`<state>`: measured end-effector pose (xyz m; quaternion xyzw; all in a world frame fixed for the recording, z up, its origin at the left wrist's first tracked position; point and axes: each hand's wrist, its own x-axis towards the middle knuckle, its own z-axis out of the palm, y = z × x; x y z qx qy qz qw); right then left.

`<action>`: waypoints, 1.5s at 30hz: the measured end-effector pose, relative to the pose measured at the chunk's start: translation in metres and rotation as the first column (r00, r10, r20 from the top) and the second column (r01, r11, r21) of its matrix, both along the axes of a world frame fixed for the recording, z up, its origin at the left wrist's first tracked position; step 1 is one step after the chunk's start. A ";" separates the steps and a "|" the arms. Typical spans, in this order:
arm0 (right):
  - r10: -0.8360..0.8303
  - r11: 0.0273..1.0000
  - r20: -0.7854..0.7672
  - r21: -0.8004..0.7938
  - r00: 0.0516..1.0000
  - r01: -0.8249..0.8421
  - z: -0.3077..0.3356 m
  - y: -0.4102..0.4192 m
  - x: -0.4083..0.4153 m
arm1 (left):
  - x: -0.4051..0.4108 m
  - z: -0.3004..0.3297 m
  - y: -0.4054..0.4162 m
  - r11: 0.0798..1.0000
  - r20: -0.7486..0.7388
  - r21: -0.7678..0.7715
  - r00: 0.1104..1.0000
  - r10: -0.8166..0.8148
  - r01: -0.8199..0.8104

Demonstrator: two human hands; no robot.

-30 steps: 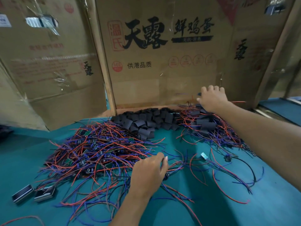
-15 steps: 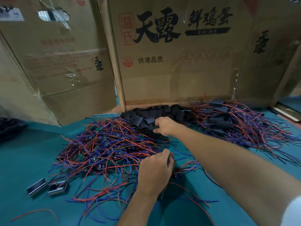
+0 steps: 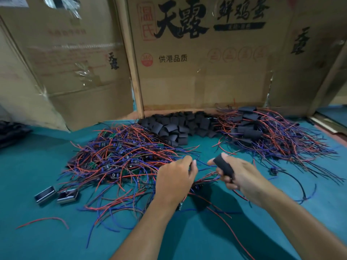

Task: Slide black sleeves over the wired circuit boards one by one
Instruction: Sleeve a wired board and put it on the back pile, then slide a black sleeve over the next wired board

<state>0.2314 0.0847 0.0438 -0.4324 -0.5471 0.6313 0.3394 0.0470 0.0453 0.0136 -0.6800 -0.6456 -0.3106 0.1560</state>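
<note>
Black sleeve (image 3: 223, 165) pinched in right hand (image 3: 242, 177), thumb and fingers curled round it, above teal table (image 3: 37, 241). Left hand (image 3: 174, 182) beside it, fingers closed on wires; its board is hidden. Behind: unsleeved wired boards (image 3: 120, 158) left, loose sleeve pile (image 3: 180, 126) centre, sleeved boards (image 3: 262, 132) right, cardboard wall (image 3: 197, 81) at back.

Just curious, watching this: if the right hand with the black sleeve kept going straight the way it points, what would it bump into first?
Most likely the left hand. The right hand points its black sleeve up and to the left, toward the left hand's fingertips, with only a small gap and some loose wires between. Depth is hard to judge, so it might pass just beyond.
</note>
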 end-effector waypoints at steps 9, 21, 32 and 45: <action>0.008 0.957 -0.032 0.289 0.999 0.001 -0.004 -0.009 0.009 | -0.077 0.044 -0.020 0.962 0.306 -0.193 0.920 0.247 -0.194; 0.051 0.933 -0.056 0.359 0.997 -0.027 -0.012 -0.005 0.004 | -0.176 0.054 -0.011 0.972 0.088 -0.128 0.974 0.209 -0.197; 0.074 0.928 -0.069 0.369 0.995 -0.043 -0.012 -0.009 0.002 | -0.209 0.068 0.042 0.740 -0.157 -0.433 0.851 0.501 -0.515; 0.076 0.930 -0.084 0.366 0.994 -0.040 -0.014 -0.007 0.002 | -0.151 0.129 0.006 0.958 0.270 0.121 0.937 0.221 -0.261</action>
